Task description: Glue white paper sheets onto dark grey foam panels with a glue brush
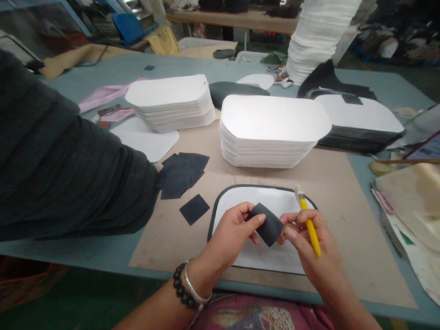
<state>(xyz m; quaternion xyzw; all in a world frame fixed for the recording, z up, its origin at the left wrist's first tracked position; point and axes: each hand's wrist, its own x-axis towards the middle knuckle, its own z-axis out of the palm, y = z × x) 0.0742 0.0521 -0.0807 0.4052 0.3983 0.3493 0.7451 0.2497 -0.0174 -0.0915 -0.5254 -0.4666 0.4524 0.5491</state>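
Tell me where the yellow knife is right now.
The yellow knife is in the right hand, low and right of centre, blade up, beside the small black patch both hands pinch.

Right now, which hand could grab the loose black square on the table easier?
Probably the left hand: the loose black square lies on its side, while the right hand also holds the yellow knife.

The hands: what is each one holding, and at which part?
Left hand pinches the dark patch at its left end; right hand pinches its right end and holds the yellow knife.
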